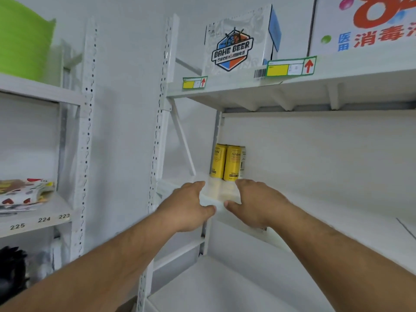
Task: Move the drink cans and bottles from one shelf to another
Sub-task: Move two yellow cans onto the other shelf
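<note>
The shelf (315, 212) is white painted metal, smooth and faintly glossy, as are the perforated uprights (161, 113). The yellow cans (233, 163) look like shiny metal. The beer box (236, 41) is printed cardboard, the labels (290, 67) paper, the folded cloth (24, 192) soft printed fabric, and the green tub (22, 39) matt plastic.

I see two yellow drink cans (226, 162) standing upright, side by side and touching, at the back left corner of the white middle shelf (326, 212), just right of centre frame. Each bears dark lettering and a dark band near its base. A third can (243, 162), pale and mostly hidden, stands just behind their right side.
</note>
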The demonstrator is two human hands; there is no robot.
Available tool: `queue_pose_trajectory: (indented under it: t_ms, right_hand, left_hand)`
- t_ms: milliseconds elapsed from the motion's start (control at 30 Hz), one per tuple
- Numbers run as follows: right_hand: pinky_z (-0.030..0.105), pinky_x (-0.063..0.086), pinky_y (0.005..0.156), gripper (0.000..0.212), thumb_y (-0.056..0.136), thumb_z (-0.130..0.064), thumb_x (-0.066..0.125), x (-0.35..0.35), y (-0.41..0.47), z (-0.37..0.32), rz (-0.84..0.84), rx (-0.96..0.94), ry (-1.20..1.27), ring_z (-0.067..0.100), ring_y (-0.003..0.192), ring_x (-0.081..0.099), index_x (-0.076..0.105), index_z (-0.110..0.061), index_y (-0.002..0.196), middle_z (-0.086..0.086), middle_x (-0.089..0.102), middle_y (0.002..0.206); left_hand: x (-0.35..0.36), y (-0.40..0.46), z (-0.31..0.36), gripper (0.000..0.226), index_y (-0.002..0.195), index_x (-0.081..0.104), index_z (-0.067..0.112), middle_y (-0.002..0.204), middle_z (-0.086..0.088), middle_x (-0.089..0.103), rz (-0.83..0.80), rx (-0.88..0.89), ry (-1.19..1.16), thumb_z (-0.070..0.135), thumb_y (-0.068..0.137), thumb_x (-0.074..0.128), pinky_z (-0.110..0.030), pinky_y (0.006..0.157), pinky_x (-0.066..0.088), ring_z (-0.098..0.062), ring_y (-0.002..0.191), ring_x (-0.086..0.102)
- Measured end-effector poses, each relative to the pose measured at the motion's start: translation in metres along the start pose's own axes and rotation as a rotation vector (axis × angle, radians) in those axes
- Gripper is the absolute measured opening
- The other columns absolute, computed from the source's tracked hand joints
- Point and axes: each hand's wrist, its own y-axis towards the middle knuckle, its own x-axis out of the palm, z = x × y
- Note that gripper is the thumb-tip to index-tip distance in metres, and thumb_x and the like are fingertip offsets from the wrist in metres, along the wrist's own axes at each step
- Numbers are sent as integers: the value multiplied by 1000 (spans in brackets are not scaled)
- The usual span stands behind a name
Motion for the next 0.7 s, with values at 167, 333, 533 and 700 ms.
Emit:
queue_pose_trajectory:
  t_ms: [167,333,533,700]
  right_hand:
    - [43,45,101,71,96,-61,42,6,35,22,-10,-4,-15,28,130,46,33,-17,150,4,45,149]
    - [44,46,100,70,97,-60,42,13,62,33,-29,-3,-42,29,129,47,33,-16,150,6,45,148]
    - [43,46,100,73,97,-60,42,24,88,43,-26,28,-79,29,131,47,29,-16,153,6,43,151]
    - [43,45,101,72,97,-60,42,30,112,50,-28,78,-113,28,131,46,30,-16,153,5,43,151]
  left_hand:
    - [5,44,8,82,164,19,30,169,6,25,8,5,25,51,96,61,-35,121,32,-17,153,29]
    - [14,78,6,83,164,20,29,168,4,27,-7,-12,43,50,96,63,-36,120,35,-19,151,33]
    - [17,122,1,77,162,26,30,165,3,32,-3,23,23,45,97,64,-34,115,35,-21,149,36]
    - [23,161,-12,74,160,30,28,164,0,35,-27,35,29,45,96,63,-34,112,38,-24,146,40]
